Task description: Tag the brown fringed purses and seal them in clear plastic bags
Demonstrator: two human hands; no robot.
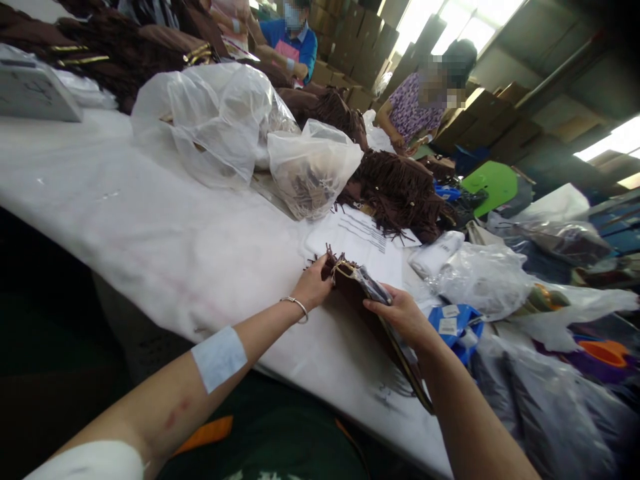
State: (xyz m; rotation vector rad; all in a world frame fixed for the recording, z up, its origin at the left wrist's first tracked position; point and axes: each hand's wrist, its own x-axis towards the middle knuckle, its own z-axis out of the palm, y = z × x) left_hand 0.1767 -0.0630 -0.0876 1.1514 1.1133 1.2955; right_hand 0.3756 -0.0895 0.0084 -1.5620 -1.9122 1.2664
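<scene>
A dark brown fringed bag (357,293) with a gold ring lies on the white table (165,233) in front of me. My left hand (313,285), with a thin bracelet on the wrist, grips the bag's fringed left end. My right hand (400,313) is closed round the bag's right edge, thumb on top, where a clear plastic sleeve shows. A printed white sheet (365,243) lies just behind the bag.
Several clear plastic bags (225,113) and a heap of brown fringed bags (400,190) sit further back. White and blue packets (453,323) crowd the right. Two other people work at the far end by stacked cardboard boxes (350,33).
</scene>
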